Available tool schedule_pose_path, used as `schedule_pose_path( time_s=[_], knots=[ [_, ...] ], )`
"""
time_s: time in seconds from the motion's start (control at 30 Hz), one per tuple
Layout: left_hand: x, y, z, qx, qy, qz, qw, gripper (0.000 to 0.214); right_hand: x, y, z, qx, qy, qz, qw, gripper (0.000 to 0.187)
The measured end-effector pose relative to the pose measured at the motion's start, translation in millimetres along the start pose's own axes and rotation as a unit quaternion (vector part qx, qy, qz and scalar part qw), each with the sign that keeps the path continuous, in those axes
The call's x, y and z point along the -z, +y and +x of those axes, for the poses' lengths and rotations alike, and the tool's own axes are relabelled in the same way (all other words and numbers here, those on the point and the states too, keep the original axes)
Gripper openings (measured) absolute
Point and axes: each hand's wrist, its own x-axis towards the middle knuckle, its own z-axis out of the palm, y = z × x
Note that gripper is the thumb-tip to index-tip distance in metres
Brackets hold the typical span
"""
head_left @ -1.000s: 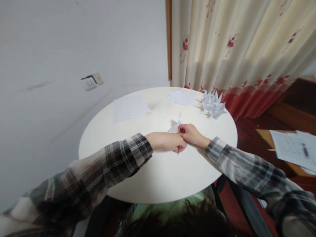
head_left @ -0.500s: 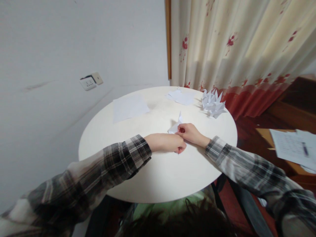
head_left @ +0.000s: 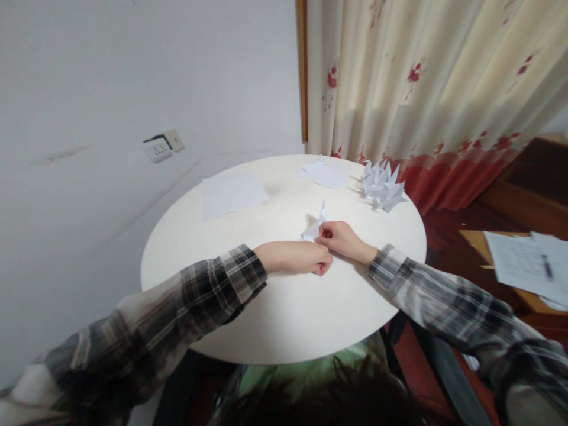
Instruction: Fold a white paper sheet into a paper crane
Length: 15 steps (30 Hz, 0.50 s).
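A small folded piece of white paper (head_left: 316,225) lies near the middle of the round white table (head_left: 284,307), one point sticking up. My left hand (head_left: 306,258) is curled closed and presses down on the paper's near end. My right hand (head_left: 339,238) is also curled, fingertips pinching the paper's edge from the right. Both hands touch each other over the fold. Plaid sleeves cover both my forearms.
A flat white sheet (head_left: 231,193) lies at the table's back left. More loose sheets (head_left: 326,174) and a pile of folded paper shapes (head_left: 382,186) sit at the back right. A curtain hangs behind. A wooden surface with papers (head_left: 528,263) stands at right.
My left hand has slid slightly left and back along the paper; the right hand stays put on the fold.
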Motion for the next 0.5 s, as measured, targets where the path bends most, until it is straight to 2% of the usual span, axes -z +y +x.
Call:
schedule_pose_path(
  time_s=[0.13,0.23,0.3,0.4,0.43,0.5],
  knots=[
    [-1.1,0,1,-0.005,0.005,0.006,1.0,0.016,1,-1,0,-0.001,0.001,0.001,1.0,0.014],
    [-4.7,-3,-1,-0.021,0.032,-0.011,0.999,0.015,3,-1,0,0.002,-0.002,-0.001,1.0,0.013],
    [-10.9,-8,-4,-0.053,0.086,-0.032,0.994,0.014,5,-1,1,0.002,-0.007,-0.001,1.0,0.011],
    [-26.6,-22,-13,-0.052,0.268,-0.013,0.962,0.015,9,0,3,-0.003,-0.007,-0.008,1.0,0.008],
    [-32.8,-26,-17,-0.047,0.306,0.004,0.951,0.019,10,1,5,-0.006,-0.005,-0.012,1.0,0.008],
    [-45.0,-32,-25,-0.051,0.322,0.031,0.945,0.025,11,2,7,-0.011,-0.002,-0.016,1.0,0.008]
  ],
)
